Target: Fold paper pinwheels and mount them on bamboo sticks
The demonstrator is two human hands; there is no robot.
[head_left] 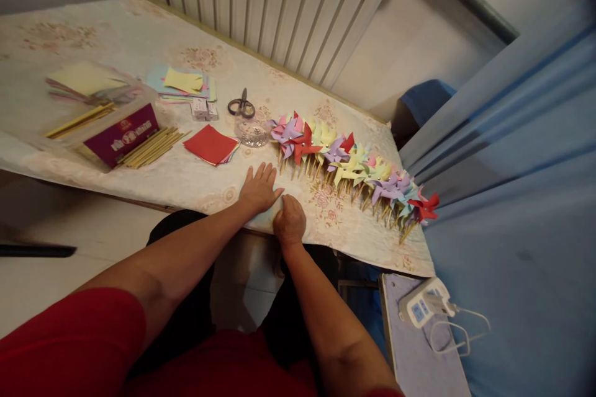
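Note:
My left hand [259,189] lies flat near the front edge of the table, palm down with its fingers stretched out. Just right of it, my right hand [289,220] is curled into a fist on the edge; whatever it may hold is hidden. Ahead of my left hand are a stack of paper squares [212,144] with red on top and a clear dish of small metal pins [252,133]. To the right, paper pinwheels [344,155] in several colours lie in a long row, their sticks pointing toward me.
Black scissors [242,104], small white boxes [203,110] and pastel paper [184,80] lie farther back. At left, thin sticks [151,147] lean by a clear bin [95,155] with a purple label. A white device [426,303] with a cable sits on a lower stand beside the blue curtain [503,198].

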